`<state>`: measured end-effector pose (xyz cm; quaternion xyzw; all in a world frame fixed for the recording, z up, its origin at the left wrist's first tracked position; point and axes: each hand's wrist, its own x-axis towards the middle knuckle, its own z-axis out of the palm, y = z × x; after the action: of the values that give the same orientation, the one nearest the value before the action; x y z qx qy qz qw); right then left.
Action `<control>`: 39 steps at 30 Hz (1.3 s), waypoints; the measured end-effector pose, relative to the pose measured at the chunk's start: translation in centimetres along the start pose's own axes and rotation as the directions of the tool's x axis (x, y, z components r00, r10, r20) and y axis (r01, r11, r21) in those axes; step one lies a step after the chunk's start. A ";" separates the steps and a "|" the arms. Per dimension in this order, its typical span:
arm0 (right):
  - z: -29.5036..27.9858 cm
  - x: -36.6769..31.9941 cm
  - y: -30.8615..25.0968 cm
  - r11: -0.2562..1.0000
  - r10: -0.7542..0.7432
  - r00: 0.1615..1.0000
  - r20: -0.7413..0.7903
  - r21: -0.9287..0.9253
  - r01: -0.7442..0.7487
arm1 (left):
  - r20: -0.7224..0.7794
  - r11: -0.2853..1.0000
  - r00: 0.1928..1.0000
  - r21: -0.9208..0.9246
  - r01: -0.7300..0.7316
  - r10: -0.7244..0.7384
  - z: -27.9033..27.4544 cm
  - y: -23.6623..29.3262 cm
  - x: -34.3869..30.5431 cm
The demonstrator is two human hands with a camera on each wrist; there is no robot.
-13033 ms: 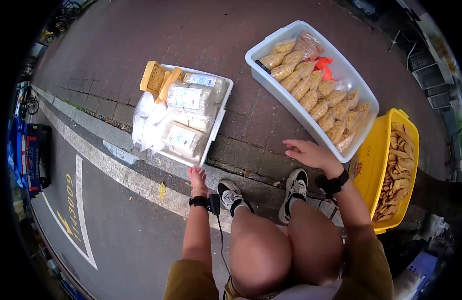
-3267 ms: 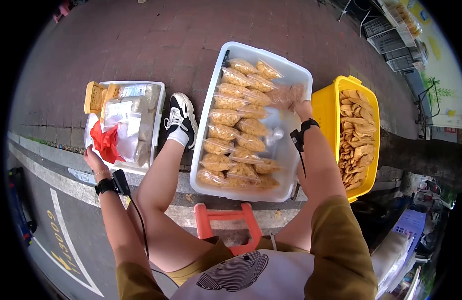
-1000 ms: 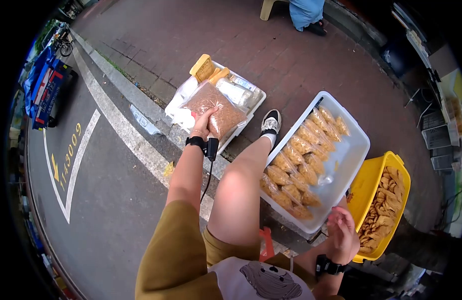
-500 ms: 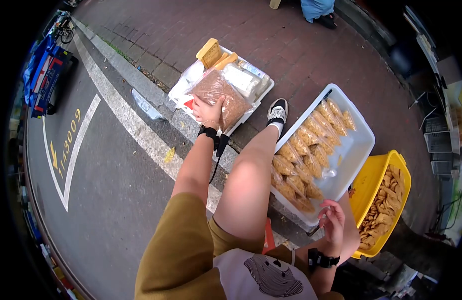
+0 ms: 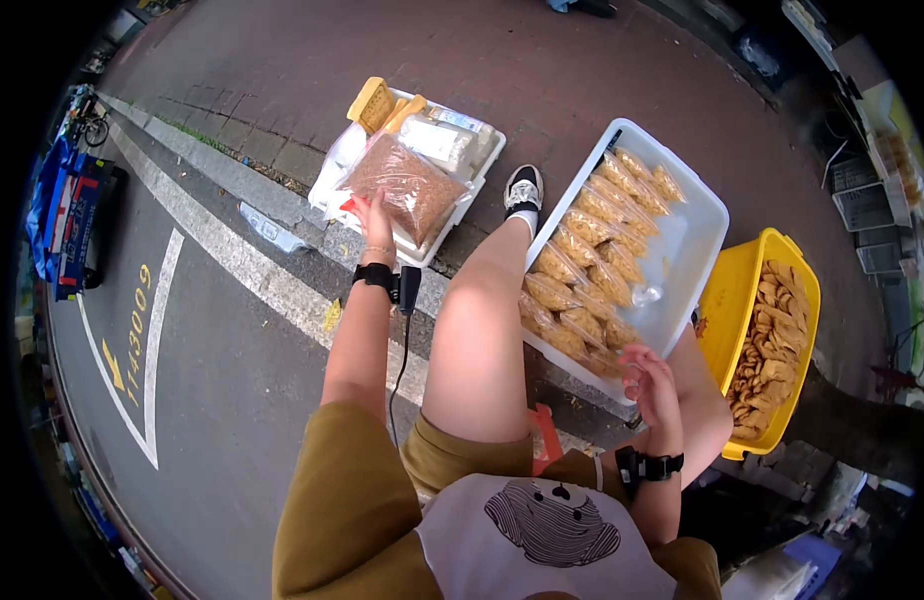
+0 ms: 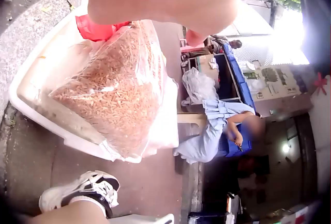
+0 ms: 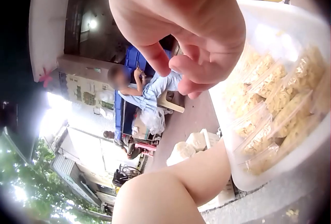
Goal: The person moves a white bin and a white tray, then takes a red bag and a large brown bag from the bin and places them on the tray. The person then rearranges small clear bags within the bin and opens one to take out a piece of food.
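Note:
A large clear plastic bag of reddish-brown bits (image 5: 407, 185) lies on top of the packs in the white tray (image 5: 465, 212). My left hand (image 5: 375, 220) is at the bag's near edge, its fingers overlapping it in the head view. The left wrist view has this hand (image 6: 165, 1) above the bag (image 6: 116, 92), not curled round it. Beside it a piece of red plastic (image 6: 95, 29) shows. My right hand (image 5: 654, 385) hangs loosely curled near the front corner of the pale tub (image 5: 687, 255), with nothing in it. Several bags of yellow crunchy snack (image 5: 582, 240) fill the tub's left side.
A yellow tub (image 5: 727, 330) of brown chips (image 5: 777, 350) stands right of the pale tub. My shoe (image 5: 523, 190) is between tray and pale tub. A red stool (image 5: 547, 440) shows under me. A person in light blue (image 6: 207, 136) sits farther off.
The reddish-brown bag went from the pale tub onto the white tray, over the red plastic. Over the last half second my left hand has drawn back to its edge. My right hand stays loosely curled.

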<state>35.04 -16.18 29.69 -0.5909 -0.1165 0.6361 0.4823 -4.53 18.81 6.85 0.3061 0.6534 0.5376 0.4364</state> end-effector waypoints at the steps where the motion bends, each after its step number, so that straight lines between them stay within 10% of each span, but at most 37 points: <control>1: -0.3 0.1 0.3 0.999 0.039 0.999 -0.022 -0.025 -0.039 | 0.103 0.980 0.989 -0.160 0.119 -0.104 -0.3 2.8 -3.1; 4: -1.7 0.0 0.3 0.998 0.016 0.999 -0.042 -0.055 -0.018 | 0.207 0.910 0.902 -0.095 0.405 -0.379 -2.9 11.5 -13.1; 7: -5.0 0.0 -0.5 0.884 0.098 0.995 0.006 -0.461 -0.084 | 0.351 0.948 0.884 0.047 0.313 -0.309 -6.5 14.7 -18.2; 9: -7.6 0.6 -0.2 0.557 -0.027 0.994 -0.105 -0.827 -0.072 | 0.468 0.938 0.830 -0.005 0.347 -0.304 -7.9 19.3 -22.7; 13: -11.3 2.8 -1.1 0.345 -0.392 0.904 -0.172 -0.938 -0.029 | 0.674 0.899 0.698 -0.114 0.422 -0.242 -5.3 28.8 -34.2; 19: -13.9 12.2 4.9 0.823 -0.430 0.817 -0.385 -0.539 0.180 | 0.956 0.843 0.293 -0.159 0.513 0.001 7.8 22.9 -41.3; 22: -11.8 11.3 7.8 0.972 -0.051 0.937 -0.345 -0.232 -0.032 | 0.943 0.967 0.232 0.207 0.148 -0.237 13.9 7.4 -41.2; 23: -12.5 11.6 9.5 0.974 -0.054 0.948 -0.313 -0.225 -0.018 | 0.934 0.819 0.242 0.349 -0.455 -0.264 13.5 -0.4 -40.1; 24: -13.6 12.9 11.2 0.976 -0.059 0.959 -0.278 -0.219 -0.003 | 0.893 0.356 0.149 0.316 -0.880 -0.425 11.8 -5.0 -39.6; 25: -14.4 14.1 11.4 0.976 -0.064 0.957 -0.283 -0.216 0.002 | 0.877 0.029 0.015 0.033 -0.999 -0.481 9.6 -4.3 -40.5; 26: -15.0 15.4 11.6 0.966 -0.130 0.905 -0.406 -0.257 0.024 | 0.735 -0.106 0.043 -0.039 -0.994 -0.677 9.8 -4.2 -40.9; 28: -16.1 17.6 11.7 0.957 -0.175 0.834 -0.523 -0.290 0.020 | 0.765 0.052 0.013 0.061 -0.997 -0.644 11.5 -0.5 -40.9; 30: -17.4 20.6 10.1 0.959 -0.258 0.779 -0.571 -0.249 0.135 | 0.801 0.471 -0.101 0.241 -0.849 -0.590 14.3 0.1 -39.6; 31: -18.2 21.6 8.9 0.923 -0.255 0.809 -0.530 -0.382 0.040 | 0.854 0.515 -0.031 0.284 -0.809 -0.519 14.9 1.8 -39.6; 34: -19.1 25.3 7.6 0.776 -0.397 0.736 -0.549 -0.628 -0.050 | 0.959 0.384 0.101 0.202 -0.901 -0.265 15.7 1.1 -38.1; 35: -19.8 26.8 7.3 0.826 -0.228 0.808 -0.544 -0.548 -0.135 | 0.960 0.384 0.177 0.250 -0.889 -0.214 15.7 1.1 -38.0; 39: -21.1 30.2 8.4 0.765 -0.187 0.942 -0.278 -0.643 -0.038 | 0.966 0.372 0.137 0.213 -0.904 -0.221 14.9 -2.3 -37.7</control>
<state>54.19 -6.63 -1.40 -0.8112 -0.2684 0.4314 0.2895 25.35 -8.02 13.15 0.8945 0.2916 -0.0512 0.3351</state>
